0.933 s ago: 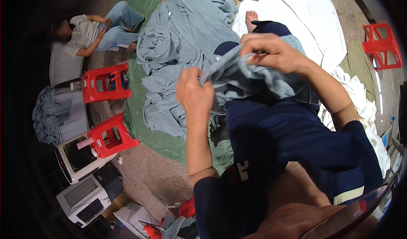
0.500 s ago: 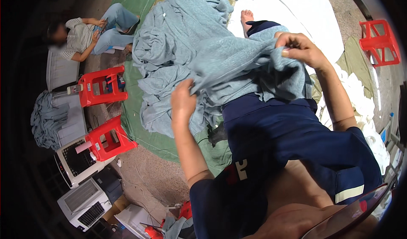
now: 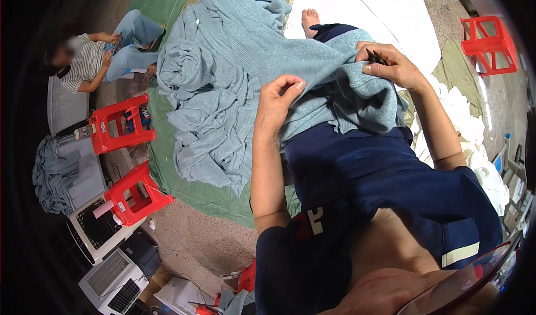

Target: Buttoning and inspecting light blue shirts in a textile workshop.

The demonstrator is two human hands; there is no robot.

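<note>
Both hands have spread apart since a moment ago, the left hand (image 3: pixel 277 96) and right hand (image 3: pixel 391 65) each with fingers clamped on the grey-blue knit cloth (image 3: pixel 312 63), now stretched flat across the lap.

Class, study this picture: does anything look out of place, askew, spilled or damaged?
Nothing looks damaged or spilled. The grey-blue knitted cloth lies heaped in rumpled folds over the green floor sheet, not laid flat. The left hand and right hand pinch one edge of it over the lap. A small dark object in the right fingers is too small to identify.
</note>
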